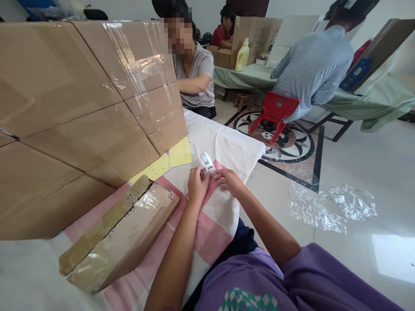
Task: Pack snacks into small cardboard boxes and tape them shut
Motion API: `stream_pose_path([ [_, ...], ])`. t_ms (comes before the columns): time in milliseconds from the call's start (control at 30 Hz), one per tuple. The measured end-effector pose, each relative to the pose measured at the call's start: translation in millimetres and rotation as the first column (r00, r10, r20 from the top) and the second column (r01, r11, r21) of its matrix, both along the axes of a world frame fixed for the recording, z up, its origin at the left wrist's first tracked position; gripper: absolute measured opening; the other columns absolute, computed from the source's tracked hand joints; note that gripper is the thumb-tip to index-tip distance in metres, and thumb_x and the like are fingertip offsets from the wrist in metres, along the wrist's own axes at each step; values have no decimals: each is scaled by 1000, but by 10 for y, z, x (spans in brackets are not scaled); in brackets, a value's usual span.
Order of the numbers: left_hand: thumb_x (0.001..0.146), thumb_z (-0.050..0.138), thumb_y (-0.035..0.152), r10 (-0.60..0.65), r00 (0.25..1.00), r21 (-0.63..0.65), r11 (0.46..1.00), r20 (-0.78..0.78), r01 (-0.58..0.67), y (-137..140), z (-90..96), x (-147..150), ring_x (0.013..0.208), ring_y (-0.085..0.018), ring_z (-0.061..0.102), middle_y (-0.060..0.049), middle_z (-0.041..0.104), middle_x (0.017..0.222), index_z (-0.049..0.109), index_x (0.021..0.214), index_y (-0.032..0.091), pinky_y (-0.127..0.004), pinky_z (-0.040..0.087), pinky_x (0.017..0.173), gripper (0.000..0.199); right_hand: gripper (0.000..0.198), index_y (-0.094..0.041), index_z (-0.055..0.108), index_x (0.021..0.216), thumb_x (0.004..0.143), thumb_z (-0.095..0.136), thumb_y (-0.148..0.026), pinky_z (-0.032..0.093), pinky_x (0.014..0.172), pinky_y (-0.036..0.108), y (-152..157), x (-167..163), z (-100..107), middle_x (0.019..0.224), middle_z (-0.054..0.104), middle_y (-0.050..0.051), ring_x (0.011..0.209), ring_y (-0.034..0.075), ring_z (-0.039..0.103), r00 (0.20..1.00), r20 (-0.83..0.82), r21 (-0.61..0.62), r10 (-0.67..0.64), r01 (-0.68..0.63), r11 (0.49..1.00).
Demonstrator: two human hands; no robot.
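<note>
A small white box-like item (207, 162) with a greenish and grey printed patch is held over the cloth-covered table; its exact kind is too small to make out. My left hand (197, 185) grips its near end from the left, thumb and fingers closed. From the right, my right hand (231, 180) pinches the same near end with bent fingertips, which partly cover it. Below both hands lies a white and pink checked cloth (216, 226). Left of my left forearm rests a long taped cardboard box (129, 235).
Tall stacked cardboard (87, 99) walls the left side, with yellow sheets (180, 152) at its foot. A person in grey (199, 65) sits beyond it. Another person sits on a red chair (279, 106) at a green-covered table. Clear plastic wrap (352, 202) lies on the floor.
</note>
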State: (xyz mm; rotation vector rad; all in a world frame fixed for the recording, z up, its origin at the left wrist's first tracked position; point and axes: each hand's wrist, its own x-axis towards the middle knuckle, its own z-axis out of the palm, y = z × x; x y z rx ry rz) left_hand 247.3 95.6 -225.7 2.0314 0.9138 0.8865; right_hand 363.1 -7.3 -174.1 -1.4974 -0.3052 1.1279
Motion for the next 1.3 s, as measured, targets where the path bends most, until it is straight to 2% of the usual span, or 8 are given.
stream_pose_path([
  [133, 92, 65, 31, -1, 1000, -6, 1000, 2, 1, -3, -3, -10, 98, -19, 63, -4, 60, 112, 63, 112, 27, -30, 52, 81, 21, 26, -13, 66, 84, 90, 60, -38, 35, 35, 21, 111, 0, -34, 71, 69, 6, 45, 11, 57, 993, -16, -27, 120, -120, 992],
  [300, 91, 65, 31, -4, 1000, -13, 1000, 6, 4, -10, 5, -15, 91, -18, 63, -5, 59, 112, 63, 113, 26, -30, 52, 78, 22, 24, -16, 61, 74, 91, 61, -33, 29, 32, 19, 163, -51, -113, 54, 60, -1, 35, 8, 46, 990, 84, 13, 110, -112, 994],
  [567, 90, 61, 18, -16, 999, -8, 1000, 33, 16, -34, 35, -48, 101, -19, 64, -5, 60, 115, 64, 115, 26, -32, 54, 87, 27, 36, -14, 64, 73, 91, 61, -45, 33, 33, 22, 235, -6, -123, 59, 64, 4, 37, 9, 49, 991, 93, 24, 91, -93, 995],
  [667, 88, 60, 15, -19, 999, -20, 1000, 42, 20, -32, 43, -50, 104, -20, 64, -5, 60, 114, 64, 115, 26, -33, 54, 90, 29, 40, -13, 64, 70, 88, 62, -48, 27, 33, 22, 290, 25, -155, 60, 63, 4, 36, 7, 43, 995, 86, 24, 57, -59, 998],
  [767, 89, 60, 16, -33, 998, -30, 999, 53, 35, -27, 42, -56, 108, -20, 64, -5, 60, 115, 63, 115, 26, -34, 54, 93, 28, 38, -13, 66, 73, 85, 65, -50, 16, 34, 20, 290, 24, -186, 49, 48, -4, 36, 4, 30, 996, 75, 45, 46, -49, 998],
  [867, 90, 59, 15, -45, 997, -26, 999, 64, 47, -24, 42, -63, 110, -20, 64, -5, 61, 114, 62, 114, 26, -35, 53, 96, 27, 36, -15, 66, 74, 80, 69, -50, 13, 36, 19, 257, 0, -195, 43, 30, -11, 37, 4, 21, 996, 74, 72, 52, -58, 996],
  [1100, 89, 58, 15, -54, 995, -7, 998, 88, 55, -11, 35, -57, 110, -21, 64, -5, 63, 113, 63, 113, 25, -37, 53, 97, 27, 44, -16, 62, 72, 74, 69, -59, 14, 34, 19, 262, -17, -227, 41, 25, -13, 36, 4, 19, 992, 112, 95, 51, -62, 994],
  [1300, 90, 49, 10, -56, 994, -31, 998, 97, 59, -14, 52, -73, 110, -20, 64, -6, 62, 113, 63, 115, 25, -36, 53, 97, 33, 52, -15, 65, 72, 78, 61, -66, 29, 35, 22, 293, -18, -233, 43, 26, -12, 36, 8, 33, 985, 166, 91, 47, -63, 994],
])
